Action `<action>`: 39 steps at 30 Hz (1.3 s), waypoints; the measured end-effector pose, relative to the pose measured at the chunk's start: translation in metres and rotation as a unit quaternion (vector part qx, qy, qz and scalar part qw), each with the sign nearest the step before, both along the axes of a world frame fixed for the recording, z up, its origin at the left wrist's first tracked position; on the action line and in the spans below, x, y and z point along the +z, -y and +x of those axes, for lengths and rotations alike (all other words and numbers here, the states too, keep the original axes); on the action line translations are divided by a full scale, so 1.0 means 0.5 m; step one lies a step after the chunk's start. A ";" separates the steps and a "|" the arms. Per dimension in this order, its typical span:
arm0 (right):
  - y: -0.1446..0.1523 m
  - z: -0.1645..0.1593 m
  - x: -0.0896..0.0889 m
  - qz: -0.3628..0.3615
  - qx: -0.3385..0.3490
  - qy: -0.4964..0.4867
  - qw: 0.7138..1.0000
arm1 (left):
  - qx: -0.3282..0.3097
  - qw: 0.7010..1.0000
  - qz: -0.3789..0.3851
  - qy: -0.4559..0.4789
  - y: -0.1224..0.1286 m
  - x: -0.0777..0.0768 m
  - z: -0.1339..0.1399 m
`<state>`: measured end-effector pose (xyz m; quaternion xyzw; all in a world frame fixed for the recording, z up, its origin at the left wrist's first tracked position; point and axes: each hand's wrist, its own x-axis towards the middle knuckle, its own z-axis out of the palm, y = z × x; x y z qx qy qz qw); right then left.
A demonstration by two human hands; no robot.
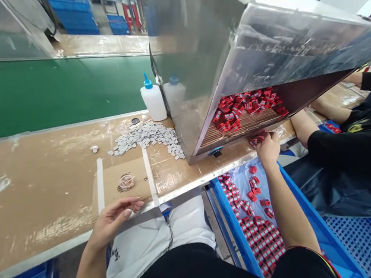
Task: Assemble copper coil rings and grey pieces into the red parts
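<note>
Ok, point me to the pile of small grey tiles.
In the head view, the pile lies just left of centre on the table, in front of the white bottle and beside the metal box.

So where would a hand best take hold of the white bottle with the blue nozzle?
Probably around the broad body of the white bottle, below its narrow blue nozzle, coming from the person's left. It stands on the worktop with that side exposed, while the cable and metal box crowd its right and grey pieces are heaped in front.
</note>
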<state>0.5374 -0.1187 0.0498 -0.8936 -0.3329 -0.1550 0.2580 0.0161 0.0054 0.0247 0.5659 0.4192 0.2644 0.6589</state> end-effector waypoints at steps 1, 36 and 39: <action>-0.018 0.003 0.014 0.000 0.014 0.010 1.000 | 0.005 1.000 0.002 -0.003 0.000 0.002 0.003; -0.059 -0.660 -0.046 0.074 0.414 -0.541 0.728 | -0.092 0.952 0.282 0.075 0.030 -0.015 0.034; -0.121 -0.670 -0.058 0.075 0.436 -0.457 0.771 | -0.038 0.972 0.229 0.042 0.022 -0.028 -0.022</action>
